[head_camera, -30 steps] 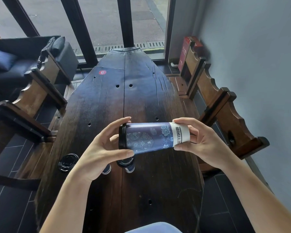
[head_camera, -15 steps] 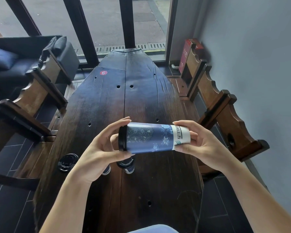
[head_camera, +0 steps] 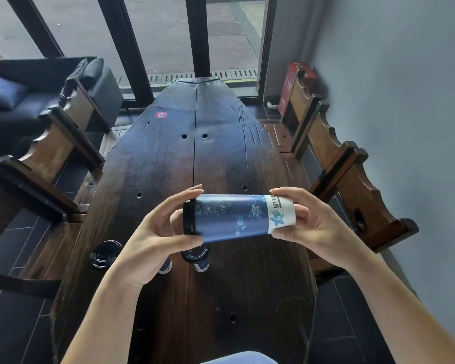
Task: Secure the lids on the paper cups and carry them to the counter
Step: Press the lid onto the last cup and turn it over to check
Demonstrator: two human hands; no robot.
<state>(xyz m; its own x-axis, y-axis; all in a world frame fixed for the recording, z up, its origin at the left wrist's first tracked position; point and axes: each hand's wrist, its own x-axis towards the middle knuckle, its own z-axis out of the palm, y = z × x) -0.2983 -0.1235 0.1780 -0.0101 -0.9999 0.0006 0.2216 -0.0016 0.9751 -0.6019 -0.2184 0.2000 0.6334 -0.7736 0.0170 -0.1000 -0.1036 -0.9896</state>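
Note:
I hold a blue patterned paper cup (head_camera: 234, 218) sideways above the dark wooden table (head_camera: 221, 158). Its black lid (head_camera: 188, 218) points left, its white base right. My left hand (head_camera: 158, 240) grips the lidded end, fingers over the lid rim and thumb under the cup. My right hand (head_camera: 310, 227) grips the white base end. Below the held cup a second cup with a black lid (head_camera: 198, 256) stands on the table. A third cup (head_camera: 165, 266) shows only partly behind my left wrist. A loose black lid (head_camera: 105, 254) lies near the table's left edge.
Carved wooden benches flank the table, one at the left (head_camera: 45, 164) and one at the right (head_camera: 347, 169). A grey wall (head_camera: 405, 101) runs close on the right. Glass doors (head_camera: 168, 35) stand beyond the table's far end. A dark sofa (head_camera: 24, 95) sits far left.
The cup has turned about its long axis between my hands, so a blue logo on the white band now faces up. Both hands stay in the same place.

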